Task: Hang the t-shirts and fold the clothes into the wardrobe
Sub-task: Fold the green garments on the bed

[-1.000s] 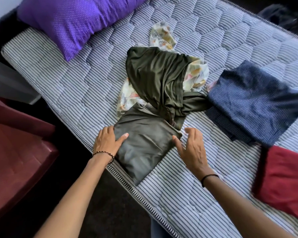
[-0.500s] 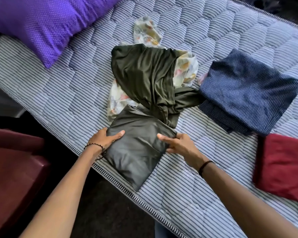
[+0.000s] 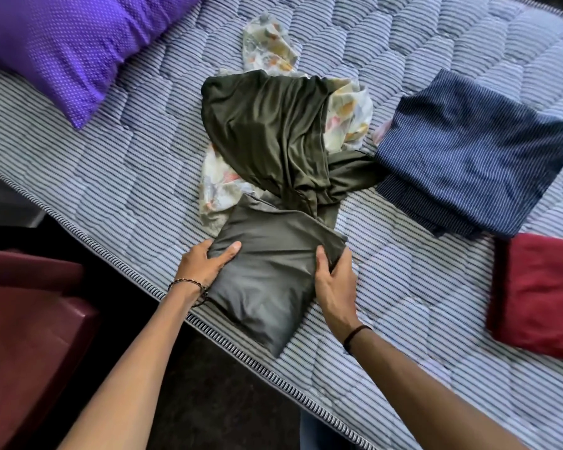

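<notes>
Maroon chair (image 3: 23,319): nearest, left of the bed, nothing on it in view.
Left hand (image 3: 205,264): grips the left edge of the folded grey-green garment (image 3: 267,280), thumb on top, fingers tucked at the side.
Right hand (image 3: 333,284): clamps the right edge the same way, thumb over, fingers curled round the fold.
Why the two-sided hold: likely to lift the bundle without the folds springing open.
Garment position: on the striped mattress (image 3: 111,177), its near corner reaching the mattress edge.
Red folded piece (image 3: 540,293): right, set well apart, seemingly done.
Olive garment (image 3: 267,131): loose heap touching the folded one's far edge; probably the next one to fold.
Navy striped piece (image 3: 468,157): folded, right of the heap.
Floral cloth (image 3: 273,50): crumpled beneath the olive.
Purple pillow (image 3: 72,43): far left.
Wardrobe: not in view.
</notes>
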Demonstrator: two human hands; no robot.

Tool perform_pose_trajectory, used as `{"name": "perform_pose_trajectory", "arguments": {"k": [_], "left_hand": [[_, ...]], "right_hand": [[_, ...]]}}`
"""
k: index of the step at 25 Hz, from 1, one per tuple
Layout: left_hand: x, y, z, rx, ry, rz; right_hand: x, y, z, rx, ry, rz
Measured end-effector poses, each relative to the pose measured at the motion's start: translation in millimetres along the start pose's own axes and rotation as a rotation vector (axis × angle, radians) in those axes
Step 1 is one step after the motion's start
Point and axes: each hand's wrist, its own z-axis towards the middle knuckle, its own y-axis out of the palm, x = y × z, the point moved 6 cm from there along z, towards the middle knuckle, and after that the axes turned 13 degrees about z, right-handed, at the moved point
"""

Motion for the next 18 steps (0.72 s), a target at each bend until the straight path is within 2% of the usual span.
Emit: {"name": "perform_pose_trajectory", "arguments": {"k": [3,9,14,16,18], "left_hand": [[13.4,13.4,-11.9,0.042,0.039,0.009],[51.4,61.2,-49.0,0.018,0.086,0.024],[85.4,101.9,-71.5,-0.144,0.147,0.034],[98.0,113.8,-79.8,-0.184,0.164,0.157],[111.8,112.6,-85.2,-0.096,0.133,0.397]], "right_hand": [[-2.9,-15.0,-0.1,0.095,-0.058,-0.024],[-7.6,-84.7,2.6,0.121,-0.103,-0.091],[-13.2,-137.4,12.4,0.213,-0.114,-0.124],[-14.9,-157.4,17.1,0.266,-0.113,-0.111],[-14.4,-176.0,18.9,0.302,-0.056,-0.036]]}}
